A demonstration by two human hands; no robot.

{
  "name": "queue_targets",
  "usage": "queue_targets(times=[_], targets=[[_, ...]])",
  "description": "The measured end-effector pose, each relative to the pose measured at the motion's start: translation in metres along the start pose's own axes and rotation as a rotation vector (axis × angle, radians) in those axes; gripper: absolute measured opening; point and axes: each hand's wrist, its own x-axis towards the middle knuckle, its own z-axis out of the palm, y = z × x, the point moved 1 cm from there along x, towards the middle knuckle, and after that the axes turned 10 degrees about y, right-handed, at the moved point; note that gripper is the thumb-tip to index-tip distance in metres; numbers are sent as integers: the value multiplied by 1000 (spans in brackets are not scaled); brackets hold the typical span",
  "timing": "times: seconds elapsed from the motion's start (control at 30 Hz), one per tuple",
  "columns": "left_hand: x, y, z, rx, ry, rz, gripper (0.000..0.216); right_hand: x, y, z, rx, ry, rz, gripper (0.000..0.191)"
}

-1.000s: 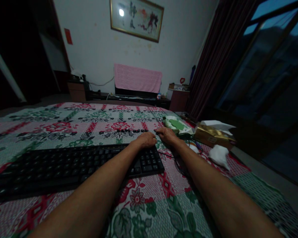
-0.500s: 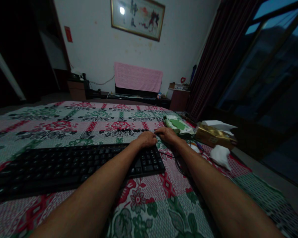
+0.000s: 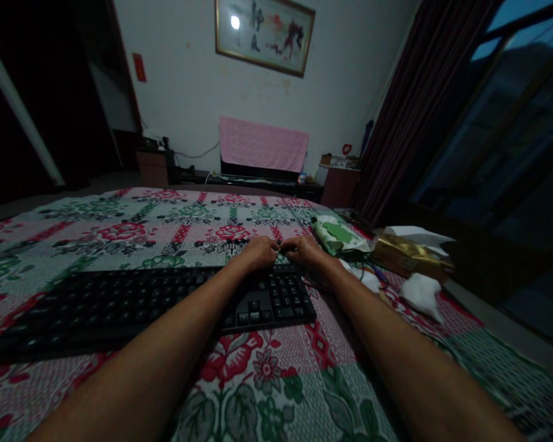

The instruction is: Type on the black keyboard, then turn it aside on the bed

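Observation:
My left hand (image 3: 259,252) is over the back edge of a black keyboard (image 3: 120,305), its fingers curled with the tips together. Facing it, my right hand (image 3: 304,250) is just behind the number pad, also with bent, closed fingers. The fingertips of both hands nearly meet. Anything between them is too small and dark to make out. A few small black pieces, partly hidden by my left hand, lie on the flowered cloth (image 3: 258,215) behind the keyboard.
To the right lie a green and white wipes pack (image 3: 338,235), a gold tissue box (image 3: 410,255) and a crumpled white tissue (image 3: 421,294). A cable and white item (image 3: 366,277) sit beside my right forearm. Farther off, a pink cloth (image 3: 264,142) covers a screen.
My left hand has shifted left and slightly back, off the number pad. My right hand has curled its fingers in toward the left one. The view has turned slightly left.

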Motion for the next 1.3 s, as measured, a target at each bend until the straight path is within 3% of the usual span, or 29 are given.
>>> queue_targets(times=[0.37, 0.63, 0.8, 1.13, 1.3], targets=[[-8, -15, 3, 46, -30, 81, 38, 8, -20, 10, 278, -112, 77, 31], [-12, -29, -3, 2, 35, -29, 27, 16, -38, 21, 331, -113, 17, 29], [-12, -31, -2, 14, 62, -62, 26, 16, -43, 26, 351, -82, 57, 27], [-8, -28, 0, 93, 35, -107, 24, 21, -42, 21, 181, -88, 55, 38], [-11, -28, -5, 105, 40, -93, 25, 28, -48, 8, -31, -211, -19, 44]])
